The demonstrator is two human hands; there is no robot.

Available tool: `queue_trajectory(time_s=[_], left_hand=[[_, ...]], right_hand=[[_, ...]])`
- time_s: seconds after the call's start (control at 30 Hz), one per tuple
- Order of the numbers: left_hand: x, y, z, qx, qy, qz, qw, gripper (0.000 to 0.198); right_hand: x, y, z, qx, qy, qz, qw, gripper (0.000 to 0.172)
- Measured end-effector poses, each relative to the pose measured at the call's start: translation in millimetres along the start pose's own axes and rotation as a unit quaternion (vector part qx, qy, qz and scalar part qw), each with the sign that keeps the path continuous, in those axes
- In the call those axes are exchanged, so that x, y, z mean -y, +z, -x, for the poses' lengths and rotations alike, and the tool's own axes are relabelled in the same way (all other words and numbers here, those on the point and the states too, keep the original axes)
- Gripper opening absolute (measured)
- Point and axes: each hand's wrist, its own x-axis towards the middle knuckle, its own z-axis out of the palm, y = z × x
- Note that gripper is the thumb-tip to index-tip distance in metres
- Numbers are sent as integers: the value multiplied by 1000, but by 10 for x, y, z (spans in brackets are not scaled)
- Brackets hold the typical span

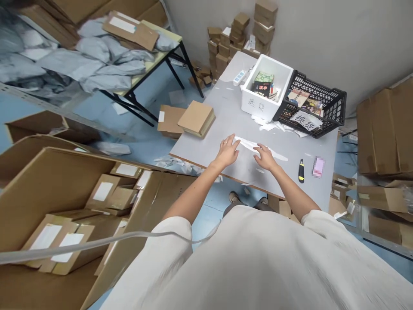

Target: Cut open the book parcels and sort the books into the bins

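Head view: left hand (pixel 227 152), right hand (pixel 266 157), fingers loosely spread at white strip (pixel 248 144), contact unclear

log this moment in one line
left hand: open, at white strip; right hand: open, at white strip; contact: unclear; table: utility knife, white bin, black crate

The right hand (pixel 264 157) partly hides the white paper (pixel 247 143), while the pink object (pixel 318 167) on the bench (pixel 222 110) is pixelated beyond recognition.
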Motion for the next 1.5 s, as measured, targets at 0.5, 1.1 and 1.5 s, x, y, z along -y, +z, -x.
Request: queue_trajectory(time_s=[0.5, 1.1, 1.5], left_hand=[[1177, -242, 361, -43, -87, 28, 995, 67], [1749, -317, 239, -47, -193, 38, 979, 67], [2105, -165, -95, -27, -257, 65, 964, 65]], right_hand=[[794, 520, -618, 76, -66, 19, 995, 53], [993, 644, -1864, 122, -104, 32, 986, 57], [985, 1096, -3607, 99, -143, -30, 984, 78]])
